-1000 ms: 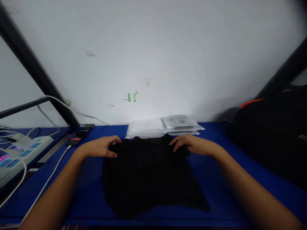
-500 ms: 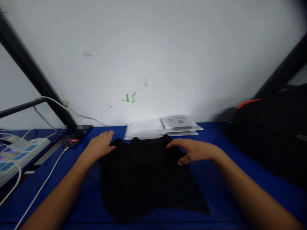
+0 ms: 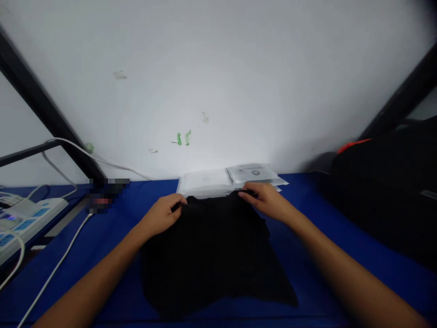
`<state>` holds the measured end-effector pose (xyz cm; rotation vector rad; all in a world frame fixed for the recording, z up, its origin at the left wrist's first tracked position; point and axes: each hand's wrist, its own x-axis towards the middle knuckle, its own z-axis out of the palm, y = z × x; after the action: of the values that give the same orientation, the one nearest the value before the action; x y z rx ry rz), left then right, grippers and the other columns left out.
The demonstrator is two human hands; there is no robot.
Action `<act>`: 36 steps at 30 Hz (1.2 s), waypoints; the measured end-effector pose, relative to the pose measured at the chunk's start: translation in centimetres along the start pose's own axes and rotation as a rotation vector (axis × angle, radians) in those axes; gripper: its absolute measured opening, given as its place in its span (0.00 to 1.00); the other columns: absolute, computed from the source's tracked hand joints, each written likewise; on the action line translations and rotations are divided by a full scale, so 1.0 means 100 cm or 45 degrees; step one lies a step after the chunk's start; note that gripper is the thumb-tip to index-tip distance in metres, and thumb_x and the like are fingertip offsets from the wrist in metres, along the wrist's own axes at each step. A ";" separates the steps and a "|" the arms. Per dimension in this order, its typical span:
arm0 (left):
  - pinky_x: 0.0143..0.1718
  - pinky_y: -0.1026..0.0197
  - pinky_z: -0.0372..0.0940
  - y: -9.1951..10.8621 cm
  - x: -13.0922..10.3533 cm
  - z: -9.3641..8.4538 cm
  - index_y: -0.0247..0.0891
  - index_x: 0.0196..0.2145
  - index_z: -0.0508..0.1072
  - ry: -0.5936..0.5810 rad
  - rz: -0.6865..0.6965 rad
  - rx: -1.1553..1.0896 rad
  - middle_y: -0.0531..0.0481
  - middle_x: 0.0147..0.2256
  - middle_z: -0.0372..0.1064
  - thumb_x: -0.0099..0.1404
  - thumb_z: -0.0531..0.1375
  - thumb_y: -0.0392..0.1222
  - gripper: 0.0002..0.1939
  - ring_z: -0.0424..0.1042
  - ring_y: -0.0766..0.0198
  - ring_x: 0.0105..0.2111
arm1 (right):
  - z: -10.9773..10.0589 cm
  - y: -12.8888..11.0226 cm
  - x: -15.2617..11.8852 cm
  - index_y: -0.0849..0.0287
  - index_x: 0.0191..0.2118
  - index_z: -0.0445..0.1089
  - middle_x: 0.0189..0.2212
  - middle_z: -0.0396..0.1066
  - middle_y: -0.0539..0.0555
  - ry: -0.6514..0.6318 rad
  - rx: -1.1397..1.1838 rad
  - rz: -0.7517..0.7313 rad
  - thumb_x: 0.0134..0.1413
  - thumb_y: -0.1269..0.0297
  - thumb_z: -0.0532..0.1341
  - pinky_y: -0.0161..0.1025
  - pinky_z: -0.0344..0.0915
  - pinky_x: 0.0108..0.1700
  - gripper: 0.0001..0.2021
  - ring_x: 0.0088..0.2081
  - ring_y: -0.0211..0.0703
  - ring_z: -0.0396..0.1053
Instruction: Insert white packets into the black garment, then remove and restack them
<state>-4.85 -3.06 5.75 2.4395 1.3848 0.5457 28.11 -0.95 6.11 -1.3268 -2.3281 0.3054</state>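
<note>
Black garment (image 3: 211,255): folds unreadable, near hem cut off at the table (image 3: 307,237) front edge. Left hand (image 3: 164,214) and right hand (image 3: 266,200) pinch its far edge, beside plastic packets (image 3: 218,181) at the back edge.

This looks like a small packing or garment-handling workstation rather than a home. A blue-covered table (image 3: 341,214) is pushed against a bare white wall (image 3: 218,82) that carries scuffs and bits of green tape (image 3: 182,138). Black metal frame bars (image 3: 41,109) slant up at both sides, like shelving or a rig. A stack of flat clear plastic bags (image 3: 225,180) lies at the back edge, near a black garment (image 3: 211,255) spread on the table. At the left a white power strip (image 3: 23,216) with cables sits on a lower surface, and a large black bag (image 3: 389,191) fills the right.
</note>
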 end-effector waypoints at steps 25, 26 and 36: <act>0.27 0.66 0.58 0.037 -0.031 -0.054 0.39 0.30 0.67 -0.513 0.095 -0.232 0.56 0.25 0.64 0.63 0.61 0.48 0.11 0.62 0.68 0.25 | -0.038 -0.022 -0.027 0.57 0.32 0.69 0.27 0.69 0.48 -0.623 0.245 -0.059 0.52 0.64 0.65 0.35 0.60 0.31 0.05 0.29 0.38 0.65; 0.27 0.67 0.59 0.044 -0.035 -0.056 0.39 0.31 0.69 -0.614 0.092 -0.311 0.56 0.25 0.65 0.62 0.62 0.48 0.11 0.64 0.68 0.25 | -0.042 -0.025 -0.031 0.58 0.31 0.70 0.26 0.69 0.48 -0.692 0.312 -0.051 0.51 0.63 0.66 0.35 0.60 0.30 0.06 0.29 0.38 0.65; 0.22 0.66 0.65 0.042 -0.031 -0.016 0.41 0.41 0.72 -1.174 -0.339 -0.636 0.54 0.26 0.75 0.43 0.74 0.52 0.29 0.72 0.64 0.21 | -0.008 -0.047 -0.031 0.60 0.26 0.67 0.20 0.70 0.48 -1.289 0.592 0.344 0.45 0.56 0.67 0.33 0.65 0.24 0.14 0.21 0.36 0.69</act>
<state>-3.87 -7.73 8.39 1.6832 0.9709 -0.2658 26.26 -6.03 7.87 -1.4016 -2.4900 1.8345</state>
